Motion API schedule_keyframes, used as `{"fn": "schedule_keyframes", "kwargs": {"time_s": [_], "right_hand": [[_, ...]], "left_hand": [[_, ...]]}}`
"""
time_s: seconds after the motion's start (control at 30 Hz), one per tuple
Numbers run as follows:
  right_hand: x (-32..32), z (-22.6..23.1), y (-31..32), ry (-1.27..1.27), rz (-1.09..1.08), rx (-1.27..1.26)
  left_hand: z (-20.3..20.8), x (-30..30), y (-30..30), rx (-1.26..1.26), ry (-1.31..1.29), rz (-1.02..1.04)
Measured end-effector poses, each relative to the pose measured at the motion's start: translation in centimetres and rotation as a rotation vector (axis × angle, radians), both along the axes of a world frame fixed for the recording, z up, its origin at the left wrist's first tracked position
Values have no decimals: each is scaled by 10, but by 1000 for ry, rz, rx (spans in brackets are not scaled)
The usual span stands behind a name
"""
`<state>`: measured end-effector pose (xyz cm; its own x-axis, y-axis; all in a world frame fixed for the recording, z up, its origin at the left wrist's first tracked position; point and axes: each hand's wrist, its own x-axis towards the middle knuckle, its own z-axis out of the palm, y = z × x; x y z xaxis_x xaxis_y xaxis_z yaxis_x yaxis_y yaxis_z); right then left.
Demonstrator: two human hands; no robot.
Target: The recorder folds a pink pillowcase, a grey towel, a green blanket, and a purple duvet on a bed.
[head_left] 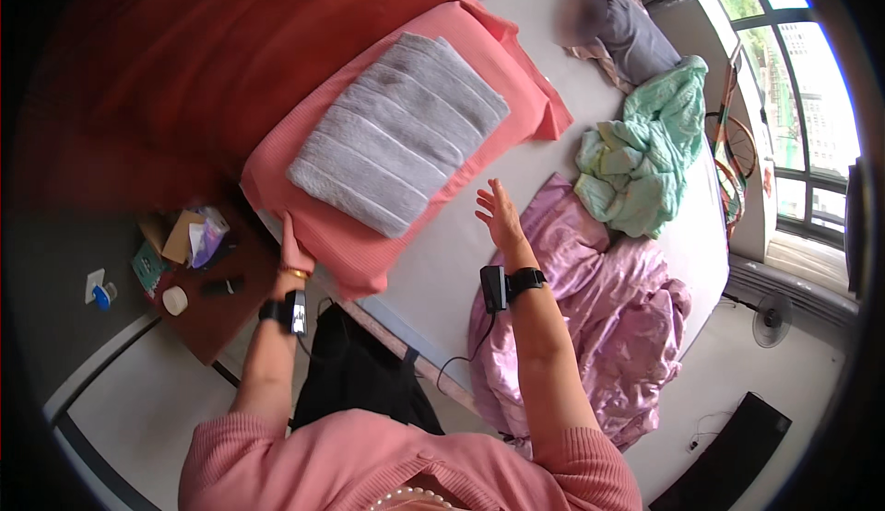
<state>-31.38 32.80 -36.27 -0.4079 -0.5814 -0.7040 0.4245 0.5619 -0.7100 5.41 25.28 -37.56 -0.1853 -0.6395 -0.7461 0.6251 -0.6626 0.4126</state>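
Note:
A pink ribbed pillow [350, 262] lies slantwise on the white bed [424, 276]. On top of it rests a grey, plush, folded towel [396, 129] with stitched lines across. My left hand [295, 251] is at the pillow's near left corner, touching its edge with a finger stretched out; the other fingers are partly hidden. My right hand [501, 218] hangs over the mattress, right of the pillow and apart from it, fingers spread and holding nothing. Both wrists carry black strapped devices.
Shiny lilac bedding [599, 317] is heaped right of my right arm, with a mint-green quilt [645, 147] beyond. Grey-purple cloth [636, 36] lies farther back. A brown side table [217, 317] holds small items at left. Rackets [733, 161] stand by the window; a fan [772, 320] is at right.

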Motion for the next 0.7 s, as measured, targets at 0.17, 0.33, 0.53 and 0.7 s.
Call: {"fn": "schedule_keyframes", "kwargs": {"time_s": [0.17, 0.33, 0.53, 0.7], "right_hand": [[33, -43, -50, -412, -152, -123], [61, -58, -60, -417, -312, -304], [74, -48, -35, -301, -324, -305], [61, -61, -30, -263, -214, -21]], "left_hand": [[-30, 18, -12, -43, 134, -50], [-65, 31, -22, 51, -48, 9], [-2, 48, -63, -606, -1439, -229], [71, -133, -164, -1309, -1376, -848]]}}
